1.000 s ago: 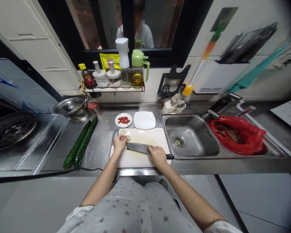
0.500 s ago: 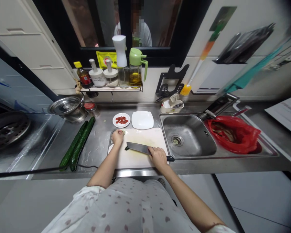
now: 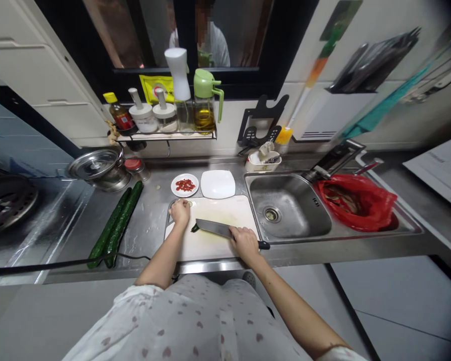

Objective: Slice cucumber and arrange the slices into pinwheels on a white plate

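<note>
My right hand [image 3: 245, 244] is wrapped round a kitchen knife [image 3: 215, 227], whose broad blade lies low over the white cutting board [image 3: 221, 250] and points left. A small dark green cucumber end [image 3: 194, 228] sits by the blade's tip. At the board's upper left corner is my left hand [image 3: 180, 211], its fingers curled together. A tiny pale green piece shows at its fingertips; whether they grip it I cannot tell. Just beyond are a small white plate of chopped red pieces [image 3: 185, 185] and a bare white square plate [image 3: 218, 184].
Two long cucumbers [image 3: 115, 225] lie on the steel counter at left, a black cord across their near ends. Behind them stand a lidded pot [image 3: 97, 170] and a red-lidded jar [image 3: 137, 169]. Right are the sink [image 3: 291, 210] and a red plastic bag [image 3: 361, 203]. Seasonings fill the wall shelf [image 3: 169, 135].
The view has shifted slightly, so the counter and shelf appear a little further left. Both hands and the knife stay almost where they were on the board.
</note>
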A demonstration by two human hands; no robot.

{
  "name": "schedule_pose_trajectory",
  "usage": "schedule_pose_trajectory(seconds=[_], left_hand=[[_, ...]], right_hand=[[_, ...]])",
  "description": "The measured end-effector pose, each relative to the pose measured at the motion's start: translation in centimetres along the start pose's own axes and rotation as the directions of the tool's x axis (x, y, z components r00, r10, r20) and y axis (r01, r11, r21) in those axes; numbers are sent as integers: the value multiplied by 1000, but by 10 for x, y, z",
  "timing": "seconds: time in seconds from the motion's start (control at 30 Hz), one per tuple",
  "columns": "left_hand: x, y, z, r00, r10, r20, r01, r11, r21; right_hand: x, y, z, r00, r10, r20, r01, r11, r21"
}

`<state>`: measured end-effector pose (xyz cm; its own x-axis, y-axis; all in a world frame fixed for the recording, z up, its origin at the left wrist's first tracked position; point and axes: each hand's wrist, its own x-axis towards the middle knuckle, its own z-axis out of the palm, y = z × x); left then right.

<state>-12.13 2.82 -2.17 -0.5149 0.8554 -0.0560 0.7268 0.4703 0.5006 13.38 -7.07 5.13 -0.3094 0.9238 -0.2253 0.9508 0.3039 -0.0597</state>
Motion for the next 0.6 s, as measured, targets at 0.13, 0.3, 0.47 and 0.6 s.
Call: schedule_pose_trajectory(seconds=[0.13,0.3,0.47,0.6], left_hand=[[0,-1,1,1000,10,-1,-10,1000,23],[-1,-1,0,999,37,-13,-36,999,14],[-10,-1,-4,994,2,-110,-15,993,-116],[-32,-7,-5,984,5,-180,-53,963,-263]], right_hand=[[0,0,0,1000,3,2,-3,1000,6],[-1,-1,0,1000,12,14,-12,999,30],[-2,0,1,999,38,11,-39,997,72],[0,1,1,997,74,10,-75,988,133]])
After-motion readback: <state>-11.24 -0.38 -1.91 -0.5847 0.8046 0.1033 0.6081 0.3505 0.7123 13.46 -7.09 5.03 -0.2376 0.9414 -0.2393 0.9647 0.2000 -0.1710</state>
